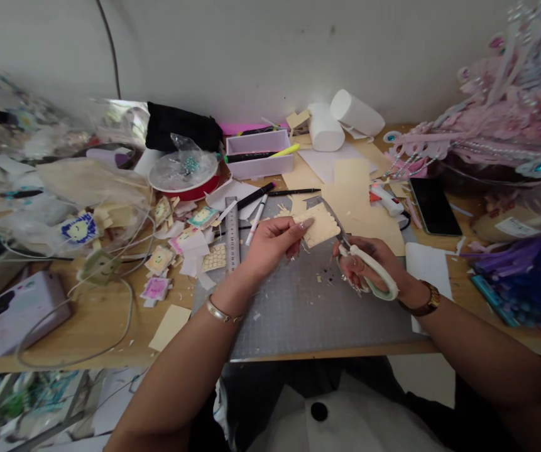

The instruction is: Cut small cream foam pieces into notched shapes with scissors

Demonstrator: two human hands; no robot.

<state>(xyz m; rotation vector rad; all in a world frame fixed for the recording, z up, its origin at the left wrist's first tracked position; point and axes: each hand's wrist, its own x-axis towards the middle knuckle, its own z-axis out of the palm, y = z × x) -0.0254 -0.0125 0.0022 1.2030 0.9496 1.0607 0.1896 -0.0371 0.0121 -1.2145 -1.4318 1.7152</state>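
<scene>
My left hand [277,242] pinches a cream-coloured card piece [322,225] with a scalloped edge, thumb on top. Around the white handles of a pair of scissors [376,273], the fingers of my right hand [369,260] are closed. The dark blades lie along the right edge of the card; whether they touch it I cannot tell. Both hands are above a grey cutting mat [289,320] scattered with tiny scraps. Left of my left hand lie a metal ruler [232,235] and a white pen [257,220].
Small decorated card pieces [159,258] and scraps cover the left side. Behind stand a lilac pen box [258,150] and a ribbon spool [185,176]. A glue gun [387,199], a phone [435,207] and pink trimmings [496,125] are on the right. A cable [131,314] loops at left.
</scene>
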